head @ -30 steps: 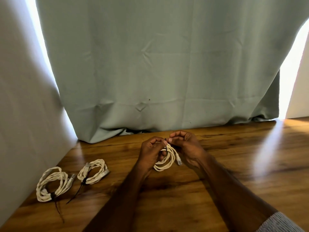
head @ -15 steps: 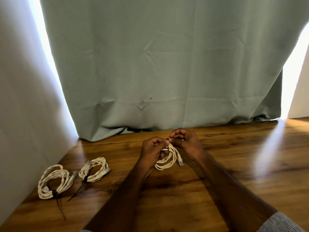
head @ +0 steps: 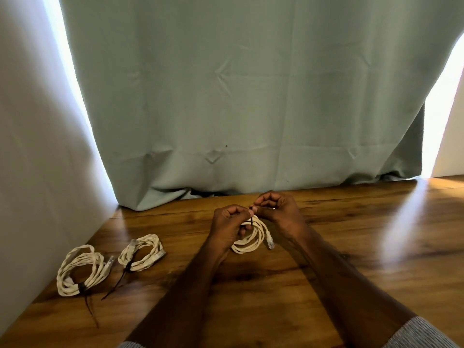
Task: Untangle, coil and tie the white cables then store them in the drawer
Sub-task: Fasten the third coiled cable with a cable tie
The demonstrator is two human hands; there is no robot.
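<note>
Third white cable coil is being tied above the table: coil gripped by left hand, black tie pinched by right hand. Two tied coils are lying left; drawer storage pending, drawer unseen.

A glossy brown wooden tabletop is carrying two coiled white cables. The larger black-tied coil is lying far left, the smaller black-tied coil just beside it.

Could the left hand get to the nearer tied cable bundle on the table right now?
Probably yes: bare table lies between the left hand and that bundle, but it first must release the coil it holds.
</note>
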